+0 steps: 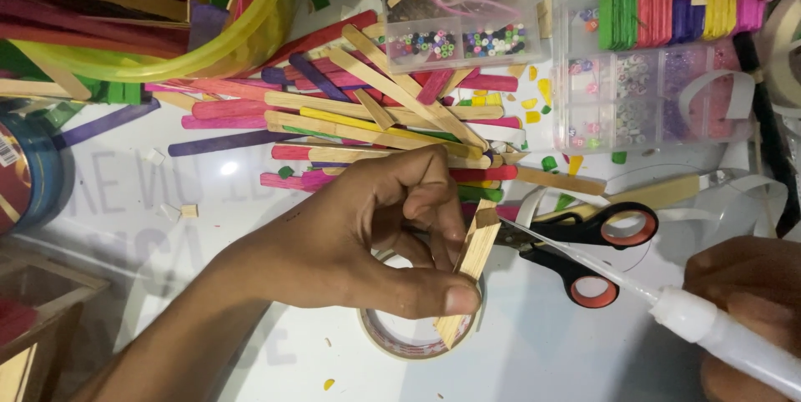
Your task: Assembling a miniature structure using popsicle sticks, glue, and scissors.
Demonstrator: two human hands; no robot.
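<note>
1. Left hand (350,239) pinches a short stack of plain wooden craft sticks (469,273) between thumb below and fingers above; the stack stands tilted, its upper end just right of the fingertips.
2. Right hand (747,302) is wrapped around a white glue applicator (709,331); its long thin nozzle (576,260) runs up-left and its tip meets the upper end of the stick stack.
3. Judgement: a good bead needs the pinch firm and low on the stack, fingers off the glued edge, nozzle tip steady on the wood.
4. Far left of the grip: a yellow plastic basket (209,43) of coloured sticks, and a blue tin (33,172).
5. Directly above the grip: a loose pile of coloured craft sticks (367,118), very near the fingers.
6. Beneath the grip: a roll of tape (400,343) lying flat on the white table (542,352).
7. Just right of the grip: black scissors with orange-lined handles (601,252), lying under the nozzle; they crowd the space where the two hands meet.
8. Upper right: clear bead boxes (642,101).
</note>
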